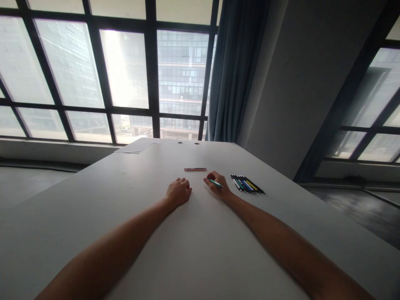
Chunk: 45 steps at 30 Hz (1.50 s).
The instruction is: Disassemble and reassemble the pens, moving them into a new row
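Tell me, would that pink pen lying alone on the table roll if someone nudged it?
Probably: the pink pen looks slim and rounded, lying flat on the smooth table, so a sideways nudge might roll it. It seems stiff and light. Whether a clip would stop it is too small to tell.

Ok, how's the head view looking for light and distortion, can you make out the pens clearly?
Head view: strong backlight from the window, blown out at its middle; the table is dim. Wide-angle bend tilts the frames. The green pen in the right hand and the row of pens show colours, no detail.
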Each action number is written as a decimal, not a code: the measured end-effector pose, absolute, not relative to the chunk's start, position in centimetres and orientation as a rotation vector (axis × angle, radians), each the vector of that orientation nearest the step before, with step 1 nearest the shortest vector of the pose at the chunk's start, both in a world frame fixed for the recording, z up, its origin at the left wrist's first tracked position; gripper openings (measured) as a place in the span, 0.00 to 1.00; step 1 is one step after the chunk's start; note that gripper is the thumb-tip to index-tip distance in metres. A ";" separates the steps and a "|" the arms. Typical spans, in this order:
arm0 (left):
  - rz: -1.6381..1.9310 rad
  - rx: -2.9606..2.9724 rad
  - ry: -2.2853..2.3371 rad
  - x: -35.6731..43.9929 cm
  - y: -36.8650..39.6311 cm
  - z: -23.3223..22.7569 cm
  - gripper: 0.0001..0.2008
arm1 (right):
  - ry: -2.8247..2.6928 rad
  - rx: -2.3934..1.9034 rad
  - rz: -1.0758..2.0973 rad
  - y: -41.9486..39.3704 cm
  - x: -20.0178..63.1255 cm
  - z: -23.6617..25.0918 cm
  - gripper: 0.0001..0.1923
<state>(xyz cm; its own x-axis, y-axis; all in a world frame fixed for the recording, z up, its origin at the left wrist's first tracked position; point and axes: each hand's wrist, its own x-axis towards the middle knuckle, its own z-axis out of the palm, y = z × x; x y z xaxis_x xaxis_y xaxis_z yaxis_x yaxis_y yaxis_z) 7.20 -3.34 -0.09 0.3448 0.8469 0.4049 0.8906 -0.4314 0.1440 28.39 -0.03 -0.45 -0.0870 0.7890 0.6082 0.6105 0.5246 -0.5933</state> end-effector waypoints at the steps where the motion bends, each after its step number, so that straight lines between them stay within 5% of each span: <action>1: -0.650 -2.489 -1.617 7.2 -3.3 -0.1 0.09 | -1.772 -1.203 0.247 0.0 28.4 -0.5 0.11; 7: -0.639 -2.470 -1.588 7.2 -3.2 -0.3 0.09 | -1.762 -1.331 0.659 0.3 28.3 -0.6 0.07; 22: -0.652 -2.485 -1.594 7.1 -3.3 -0.2 0.10 | -1.780 -1.341 0.645 1.1 28.5 -1.2 0.07; 31: -0.674 -2.494 -1.580 7.0 -3.3 -0.2 0.10 | -1.982 -1.209 0.094 -0.3 28.2 -1.0 0.15; 35: -0.763 -2.661 -1.277 7.0 -3.5 0.0 0.18 | -1.940 -1.318 -0.175 -0.8 27.8 -0.8 0.12; 38: -0.665 -2.797 -0.914 7.0 -3.8 0.5 0.24 | -1.944 -1.314 -0.233 -1.1 27.4 -0.9 0.17; 45: -0.516 -2.828 -0.730 7.1 -3.9 0.8 0.20 | -2.029 -1.247 -0.282 -2.1 26.2 -0.8 0.20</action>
